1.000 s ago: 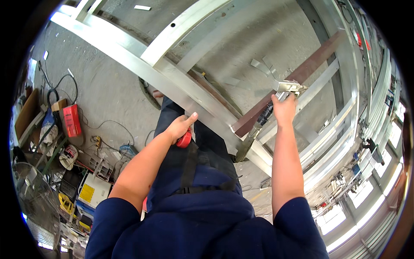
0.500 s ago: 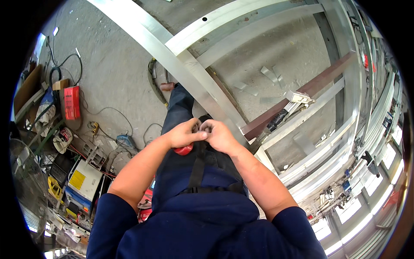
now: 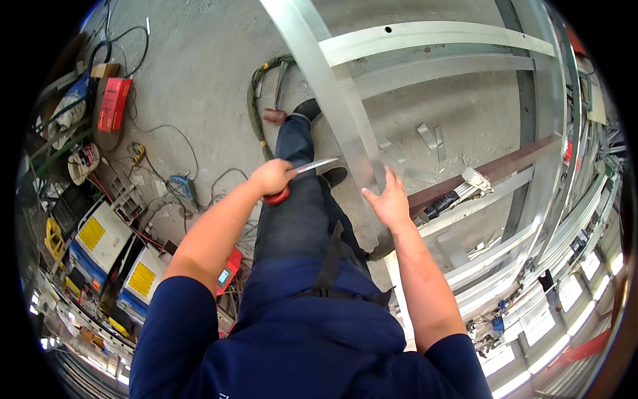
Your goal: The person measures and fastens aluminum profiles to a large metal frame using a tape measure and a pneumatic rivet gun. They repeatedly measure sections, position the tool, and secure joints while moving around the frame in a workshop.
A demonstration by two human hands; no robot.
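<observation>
The left grip (image 3: 273,177) holds a slim metal strip (image 3: 316,165).

The pointed strip (image 3: 318,164) at centre and the frame (image 3: 345,113) at right are silvery, the crossbar (image 3: 522,158) reddish brown; the box (image 3: 114,105) at upper left is red.

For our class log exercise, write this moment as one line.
left hand: holding red tool | right hand: open, beside frame | hammer: on floor

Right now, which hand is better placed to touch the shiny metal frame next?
Probably the right hand: it's open, beside the metal frame. The left hand is farther off and holds a red object with a silver strip.
</observation>
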